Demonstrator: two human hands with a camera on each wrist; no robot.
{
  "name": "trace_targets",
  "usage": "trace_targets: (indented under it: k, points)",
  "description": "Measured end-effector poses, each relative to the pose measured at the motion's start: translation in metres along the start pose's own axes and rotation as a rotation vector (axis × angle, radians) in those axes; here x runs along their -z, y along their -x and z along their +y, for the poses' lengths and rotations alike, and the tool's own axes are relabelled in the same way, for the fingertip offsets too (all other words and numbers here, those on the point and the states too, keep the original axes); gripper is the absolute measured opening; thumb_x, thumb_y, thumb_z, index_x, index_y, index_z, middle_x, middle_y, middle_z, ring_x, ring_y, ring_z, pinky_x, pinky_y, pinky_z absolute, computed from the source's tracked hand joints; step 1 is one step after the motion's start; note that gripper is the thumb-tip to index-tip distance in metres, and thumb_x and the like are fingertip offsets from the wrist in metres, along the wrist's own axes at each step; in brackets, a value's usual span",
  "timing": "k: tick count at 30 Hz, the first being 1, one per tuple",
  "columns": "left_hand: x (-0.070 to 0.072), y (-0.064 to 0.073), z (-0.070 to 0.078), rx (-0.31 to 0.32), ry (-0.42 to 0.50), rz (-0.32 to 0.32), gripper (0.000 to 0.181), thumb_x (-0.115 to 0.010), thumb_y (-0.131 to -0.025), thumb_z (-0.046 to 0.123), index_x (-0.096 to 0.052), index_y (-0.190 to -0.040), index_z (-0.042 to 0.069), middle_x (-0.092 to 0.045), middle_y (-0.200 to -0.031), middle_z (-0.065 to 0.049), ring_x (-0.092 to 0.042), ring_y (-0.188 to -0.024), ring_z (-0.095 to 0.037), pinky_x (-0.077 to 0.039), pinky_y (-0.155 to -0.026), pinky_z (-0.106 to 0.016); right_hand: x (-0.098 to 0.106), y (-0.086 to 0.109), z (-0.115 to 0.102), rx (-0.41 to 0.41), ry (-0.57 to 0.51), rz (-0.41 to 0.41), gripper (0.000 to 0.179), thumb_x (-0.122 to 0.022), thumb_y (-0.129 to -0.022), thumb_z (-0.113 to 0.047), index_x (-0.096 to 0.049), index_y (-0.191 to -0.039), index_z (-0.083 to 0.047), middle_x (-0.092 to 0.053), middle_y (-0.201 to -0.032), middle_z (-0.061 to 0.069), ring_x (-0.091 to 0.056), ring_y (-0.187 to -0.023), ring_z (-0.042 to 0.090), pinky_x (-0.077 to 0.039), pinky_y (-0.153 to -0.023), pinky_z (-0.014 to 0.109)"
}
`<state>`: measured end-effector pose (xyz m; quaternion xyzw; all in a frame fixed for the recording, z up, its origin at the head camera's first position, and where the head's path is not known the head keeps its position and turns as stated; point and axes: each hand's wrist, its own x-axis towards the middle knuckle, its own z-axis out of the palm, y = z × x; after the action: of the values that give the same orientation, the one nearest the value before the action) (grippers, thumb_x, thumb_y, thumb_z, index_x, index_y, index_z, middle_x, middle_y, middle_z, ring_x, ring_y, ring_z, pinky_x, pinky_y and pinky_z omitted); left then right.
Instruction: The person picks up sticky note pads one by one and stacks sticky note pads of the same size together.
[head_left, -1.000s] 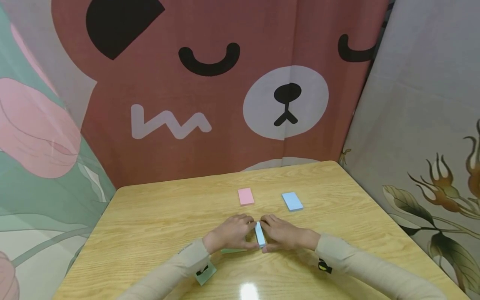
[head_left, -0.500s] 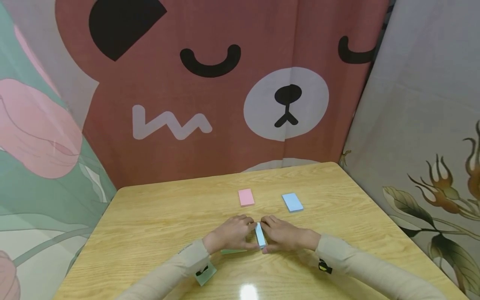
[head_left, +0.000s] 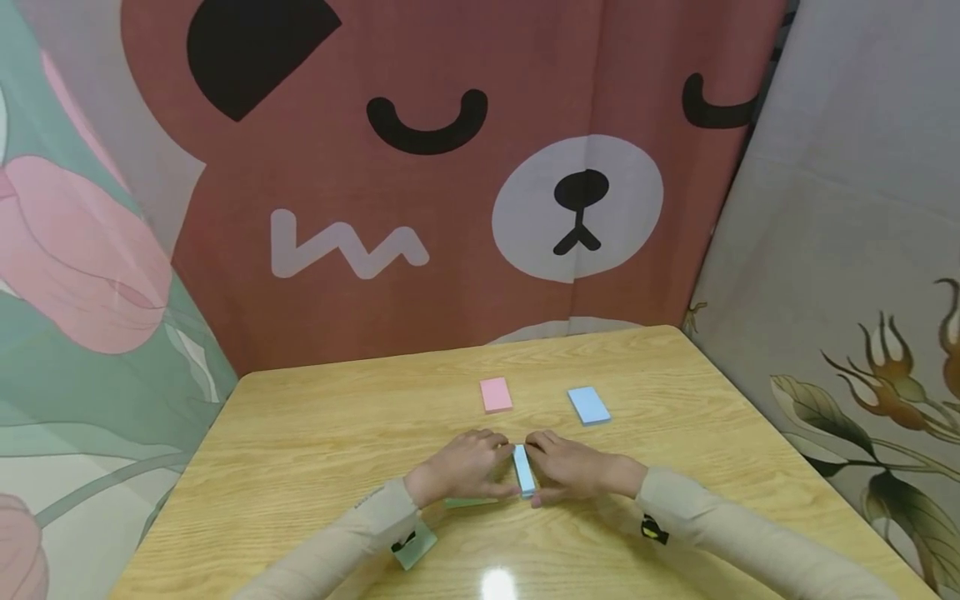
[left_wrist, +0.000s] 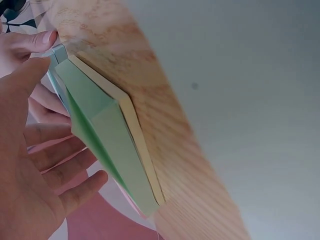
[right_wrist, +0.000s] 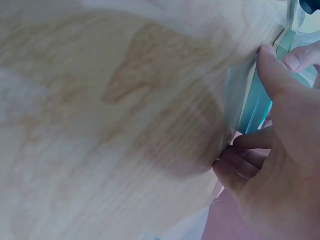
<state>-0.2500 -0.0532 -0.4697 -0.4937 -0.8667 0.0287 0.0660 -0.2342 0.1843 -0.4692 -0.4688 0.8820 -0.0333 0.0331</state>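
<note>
A narrow light blue paper piece (head_left: 523,471) stands between my two hands over the table, its long thin top facing the head camera. My left hand (head_left: 467,468) holds it from the left, thumb at the near end and fingertips at the far end. From the other side my right hand (head_left: 567,468) grips it, thumb also at the near end. In the right wrist view its blue-green side (right_wrist: 257,107) shows between thumb and fingers. A green paper pad (left_wrist: 125,145) with a cream edge lies beside the left hand, partly hidden under it in the head view.
On the wooden table (head_left: 322,433), a pink pad (head_left: 496,395) and a blue pad (head_left: 589,406) lie beyond the hands. A green square paper (head_left: 415,547) lies below the left wrist, partly covered by the sleeve. Printed curtains hang behind the table and at both sides.
The view shifts slightly, so the scene sits a little to the right. Both hands keep their places around the blue paper piece.
</note>
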Motion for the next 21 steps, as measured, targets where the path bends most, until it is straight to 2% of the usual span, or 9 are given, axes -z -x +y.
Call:
trace_targets:
  k: [7,13,21]
  points:
    - [-0.001,0.006,-0.004,-0.002,0.043,0.066,0.054,-0.051,-0.1,0.051,-0.066,-0.127,0.007,-0.064,-0.126,-0.01,-0.061,-0.116,-0.025,-0.048,-0.098,-0.041,0.008,0.002,0.004,-0.013,-0.011,-0.04,0.075,-0.06,-0.095,-0.049,-0.047,-0.138,0.011,-0.044,-0.137,0.02,-0.047,-0.124,0.03,-0.046,-0.1,0.039]
    - [0.002,0.011,-0.005,0.032,0.076,0.071,0.045,-0.051,-0.101,0.046,-0.068,-0.124,0.011,-0.064,-0.124,-0.007,-0.06,-0.114,-0.023,-0.048,-0.098,-0.04,0.015,0.001,0.009,-0.029,-0.004,-0.048,0.063,-0.066,-0.094,-0.044,-0.057,-0.131,0.007,-0.052,-0.131,0.015,-0.053,-0.117,0.026,-0.048,-0.095,0.035]
    - [0.004,0.016,-0.011,0.049,0.068,0.087,0.039,-0.052,-0.101,0.043,-0.07,-0.121,0.015,-0.064,-0.123,-0.005,-0.06,-0.115,-0.023,-0.048,-0.097,-0.041,0.021,-0.001,0.016,0.004,0.002,-0.026,0.038,-0.071,-0.093,-0.03,-0.068,-0.117,-0.001,-0.061,-0.122,0.011,-0.061,-0.108,0.023,-0.052,-0.089,0.035]
